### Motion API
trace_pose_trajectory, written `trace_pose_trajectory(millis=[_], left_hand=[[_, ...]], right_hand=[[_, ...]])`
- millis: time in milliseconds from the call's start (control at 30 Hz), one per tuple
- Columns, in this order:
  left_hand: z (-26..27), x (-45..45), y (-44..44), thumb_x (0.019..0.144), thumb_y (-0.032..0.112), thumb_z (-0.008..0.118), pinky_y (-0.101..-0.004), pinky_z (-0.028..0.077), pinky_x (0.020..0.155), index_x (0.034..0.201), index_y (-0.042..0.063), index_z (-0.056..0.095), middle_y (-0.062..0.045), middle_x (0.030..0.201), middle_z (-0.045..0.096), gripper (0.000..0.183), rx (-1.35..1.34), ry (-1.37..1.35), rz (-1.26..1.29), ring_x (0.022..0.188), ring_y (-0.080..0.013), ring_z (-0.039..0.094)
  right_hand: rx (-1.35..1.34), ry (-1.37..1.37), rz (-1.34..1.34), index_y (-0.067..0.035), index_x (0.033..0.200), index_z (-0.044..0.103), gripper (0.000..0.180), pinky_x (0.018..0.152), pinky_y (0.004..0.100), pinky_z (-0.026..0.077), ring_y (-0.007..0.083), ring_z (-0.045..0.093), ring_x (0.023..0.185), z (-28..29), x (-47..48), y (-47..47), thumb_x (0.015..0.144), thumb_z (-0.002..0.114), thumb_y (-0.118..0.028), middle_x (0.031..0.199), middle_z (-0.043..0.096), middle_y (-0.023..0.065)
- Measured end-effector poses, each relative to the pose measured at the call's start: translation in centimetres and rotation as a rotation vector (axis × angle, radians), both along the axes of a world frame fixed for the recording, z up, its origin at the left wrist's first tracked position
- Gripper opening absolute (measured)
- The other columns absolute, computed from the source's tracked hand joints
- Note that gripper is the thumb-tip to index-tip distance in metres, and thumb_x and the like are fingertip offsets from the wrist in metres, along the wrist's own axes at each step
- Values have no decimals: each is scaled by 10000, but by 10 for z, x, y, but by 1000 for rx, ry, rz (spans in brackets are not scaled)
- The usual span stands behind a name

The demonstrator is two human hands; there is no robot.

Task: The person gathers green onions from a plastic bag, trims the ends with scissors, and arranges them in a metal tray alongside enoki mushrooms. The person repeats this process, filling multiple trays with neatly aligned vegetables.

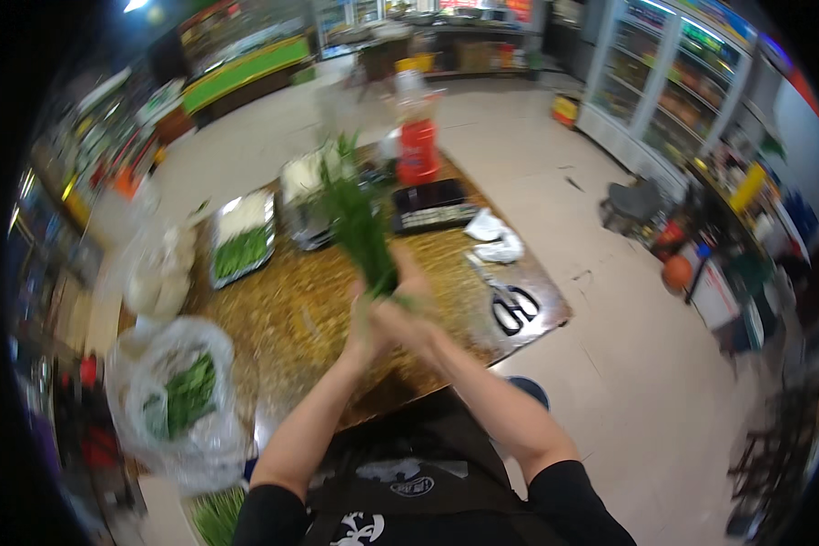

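A long bunch of green, chive-like stalks [363,232] points up and away from me over the table, its tips blurred. My left hand [367,329] wraps its lower end. Pressed against it, my right hand [409,293] also grips the bunch; motion blur hides the single fingers. Left of the bunch lies a foil tray [273,235] with chopped greens and a white food in it. More trays of white food [305,179] stand behind the bunch. To the right, metal scissors with black handles [514,308] rest beside crumpled white paper or cloth [498,242].
The brown-patterned table [280,314] also carries a dark device with keys [433,207] and a red container [418,153]. On the left are a plastic bag of greens [126,389] and a bag of pale items [157,290]. More green stalks [220,517] lie bottom left. A stool [631,203] stands right.
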State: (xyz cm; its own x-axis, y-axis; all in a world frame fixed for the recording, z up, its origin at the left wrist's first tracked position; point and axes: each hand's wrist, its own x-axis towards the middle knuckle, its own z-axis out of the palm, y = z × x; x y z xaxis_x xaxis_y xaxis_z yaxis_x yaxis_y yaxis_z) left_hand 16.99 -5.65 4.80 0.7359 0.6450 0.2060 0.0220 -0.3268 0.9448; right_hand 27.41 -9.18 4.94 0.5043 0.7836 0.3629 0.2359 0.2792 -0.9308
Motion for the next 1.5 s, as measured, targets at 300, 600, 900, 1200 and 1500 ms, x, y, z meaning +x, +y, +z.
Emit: trace_pose_trajectory(millis=[300,600,900,1200,1500], left_hand=[[17,-2,9,787,-20,765,-442,405,1131,1589,95,-98,-210,1506,410,1184,73,-127,-8,1408,-308,415],[-31,39,14,1098,380,375,-344,470,1039,1495,101,350,-37,1402,534,486,-329,-534,24,1241,-159,540],[-108,50,44,814,-18,690,-392,318,1160,1586,133,-175,-200,1511,416,1169,-115,-313,-83,1351,-309,460],[-5,31,10,772,-99,694,-417,329,1156,1586,140,-162,-245,1558,297,1205,-83,-220,-35,1377,-329,420],[-38,1,22,722,171,883,-436,216,1223,1587,187,-183,-210,1625,184,1373,-50,40,-146,1520,-322,201]], right_hand=[[168,-106,282,-10,1335,437,689,948,347,493,213,616,1062,32,17,0,801,844,-165,1134,619,107],[160,51,261,-10,1322,476,614,939,320,483,161,596,1037,-8,23,7,821,823,-80,1153,608,77],[97,-79,245,8,1235,568,424,932,333,494,185,636,1012,-11,30,-7,893,771,-138,1118,676,97],[-22,108,239,-10,1090,655,277,842,279,520,124,661,931,20,40,-18,861,789,-90,1006,706,34],[-17,314,243,-17,1038,646,156,752,295,533,143,667,833,-23,56,3,901,722,-25,935,680,49]])
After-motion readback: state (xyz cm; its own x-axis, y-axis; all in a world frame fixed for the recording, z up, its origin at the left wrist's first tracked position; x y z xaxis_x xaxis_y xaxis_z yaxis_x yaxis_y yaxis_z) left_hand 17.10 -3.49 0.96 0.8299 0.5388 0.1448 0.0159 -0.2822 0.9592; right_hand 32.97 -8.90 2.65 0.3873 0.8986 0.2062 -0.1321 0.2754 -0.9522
